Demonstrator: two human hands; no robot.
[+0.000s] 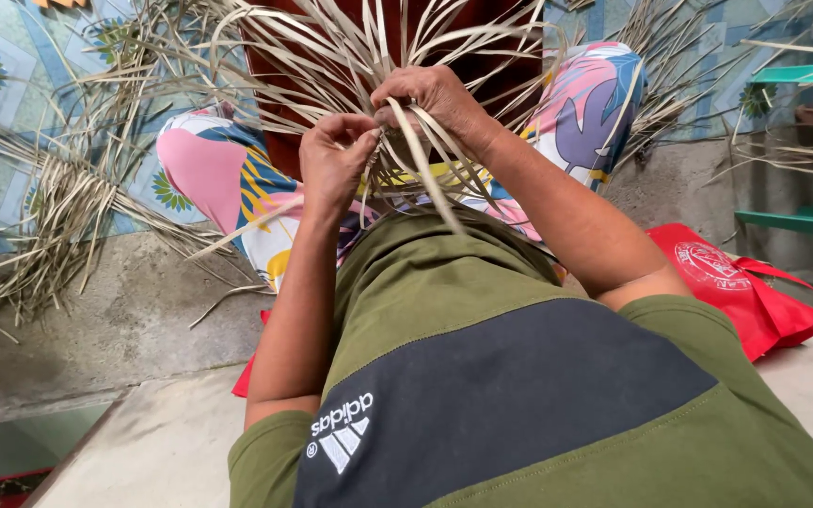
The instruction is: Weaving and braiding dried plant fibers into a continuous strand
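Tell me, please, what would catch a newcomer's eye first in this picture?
Most likely the two hands at top centre: the left hand and right hand both grip long pale dried leaf strips fanning outward over brightly patterned trousers. Next, the red bag on the concrete at right, and loose strips piled at left.

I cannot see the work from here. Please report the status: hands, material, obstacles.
Left hand pinching thin dried leaf strips. Right hand closed on the same bundle, above the lap. Loose strip pile on floor at left; red bag at right, apart.
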